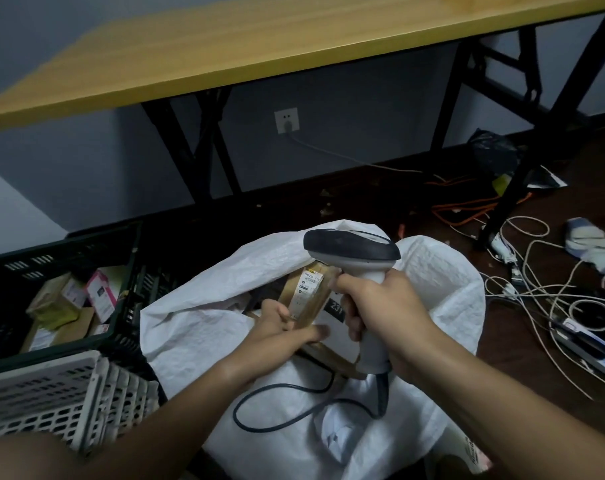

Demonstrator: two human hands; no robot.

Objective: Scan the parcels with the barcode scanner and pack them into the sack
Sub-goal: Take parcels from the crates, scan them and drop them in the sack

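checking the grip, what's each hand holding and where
Right hand grips the barcode scanner by its handle; left hand holds the brown parcel at its lower end.

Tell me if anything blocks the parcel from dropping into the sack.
Nothing visible does. The left hand holds the parcel right over the sack and its open mouth; the scanner in the right hand sits beside it.
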